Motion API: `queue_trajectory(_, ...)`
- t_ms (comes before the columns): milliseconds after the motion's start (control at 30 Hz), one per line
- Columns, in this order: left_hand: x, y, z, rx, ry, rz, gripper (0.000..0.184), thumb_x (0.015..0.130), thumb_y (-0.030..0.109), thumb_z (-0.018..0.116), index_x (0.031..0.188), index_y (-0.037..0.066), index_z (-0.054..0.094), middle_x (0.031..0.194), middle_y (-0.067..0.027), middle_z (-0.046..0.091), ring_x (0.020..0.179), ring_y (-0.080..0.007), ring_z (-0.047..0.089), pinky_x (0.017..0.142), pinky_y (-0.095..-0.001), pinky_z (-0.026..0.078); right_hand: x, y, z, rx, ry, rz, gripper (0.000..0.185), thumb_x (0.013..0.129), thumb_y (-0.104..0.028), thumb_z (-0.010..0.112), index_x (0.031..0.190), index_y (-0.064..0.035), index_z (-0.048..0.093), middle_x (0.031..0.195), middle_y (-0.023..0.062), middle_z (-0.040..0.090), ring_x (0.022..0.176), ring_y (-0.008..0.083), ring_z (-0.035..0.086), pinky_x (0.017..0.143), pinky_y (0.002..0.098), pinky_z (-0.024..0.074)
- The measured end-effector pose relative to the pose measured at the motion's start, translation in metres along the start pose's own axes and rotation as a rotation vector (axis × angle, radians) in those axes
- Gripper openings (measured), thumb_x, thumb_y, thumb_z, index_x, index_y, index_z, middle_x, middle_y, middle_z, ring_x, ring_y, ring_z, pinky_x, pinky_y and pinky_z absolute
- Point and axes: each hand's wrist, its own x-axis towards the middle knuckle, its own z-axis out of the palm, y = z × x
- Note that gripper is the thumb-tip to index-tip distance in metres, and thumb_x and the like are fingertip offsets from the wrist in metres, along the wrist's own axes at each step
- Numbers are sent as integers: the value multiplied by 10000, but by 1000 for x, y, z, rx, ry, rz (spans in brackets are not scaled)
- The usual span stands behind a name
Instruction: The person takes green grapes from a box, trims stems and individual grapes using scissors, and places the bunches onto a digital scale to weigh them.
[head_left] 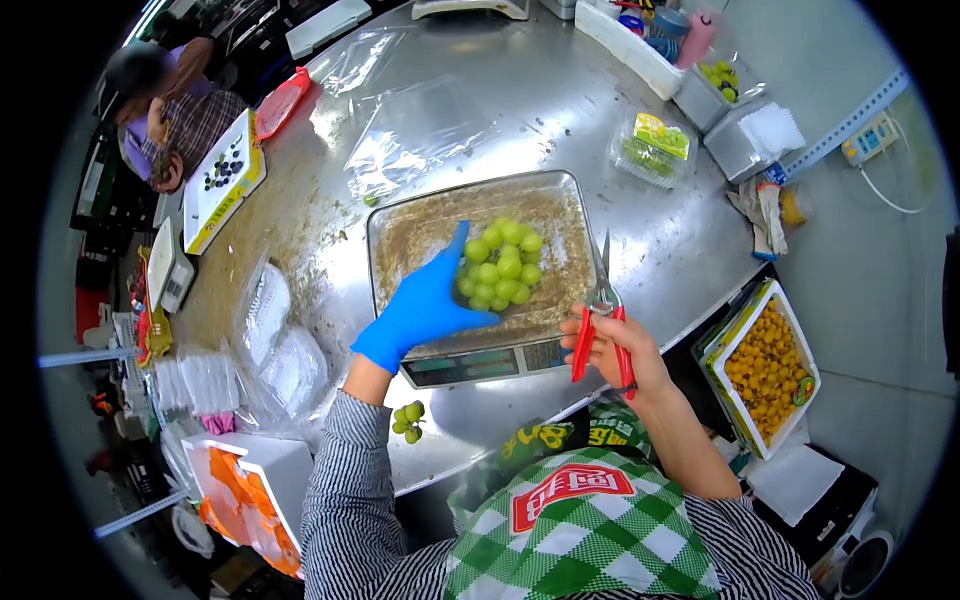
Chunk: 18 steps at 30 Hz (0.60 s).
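My left hand (428, 300), in a blue glove, holds a bunch of green grapes (508, 262) from its left side, thumb below and a finger stretched along the top. The bunch is over the worn metal pan of a weighing scale (410, 225); whether it rests on the pan I cannot tell. Bare and to the right of the scale, my right hand (630, 350) grips red-handled snips (584, 345), their blades pointing away from me beside the pan's right edge. A small cluster of green grapes (407, 420) lies on the table in front of the scale.
Clear plastic film (410, 135) lies beyond the scale. A clear box of grapes (655, 150) stands at the far right, with a crate of yellow fruit (768, 370) below the table edge. Plastic packaging (285, 340) sits left. Another person (185, 100) is across the table.
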Motion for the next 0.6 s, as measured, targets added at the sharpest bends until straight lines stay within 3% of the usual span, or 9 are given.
queue_trajectory(67,8,1,-2,-53,-55,-85,1165,662,343,857,1552,115,140,1372,-220,523,1237,-328,546,1032,-392,434,17,-11,2,22,-1,20,466,915,-284,631,1261,6,515,1103,149,633,979,218,628,829,371,526)
queue_trajectory(367,30,-2,-18,-221,-228,-107,1034,674,283,858,1508,70,285,1427,-155,482,1292,-248,486,1092,-374,378,62,-29,2,28,-66,104,429,905,-278,642,1225,-11,541,1108,139,635,978,210,626,828,348,517)
queue_trajectory(467,34,-14,-29,-421,-327,-107,917,733,218,816,1484,39,322,1388,-133,515,1254,-230,506,1076,-365,390,63,-27,1,4,-82,123,410,908,-256,639,1226,-14,546,1133,138,634,995,203,623,845,335,505)
queue_trajectory(600,27,-32,-34,-692,-416,-242,845,734,147,820,1443,20,379,1405,-94,493,1289,-204,454,1114,-360,328,51,-29,1,-121,-128,70,446,911,-220,636,1277,10,525,1166,118,629,1024,177,611,873,319,484)
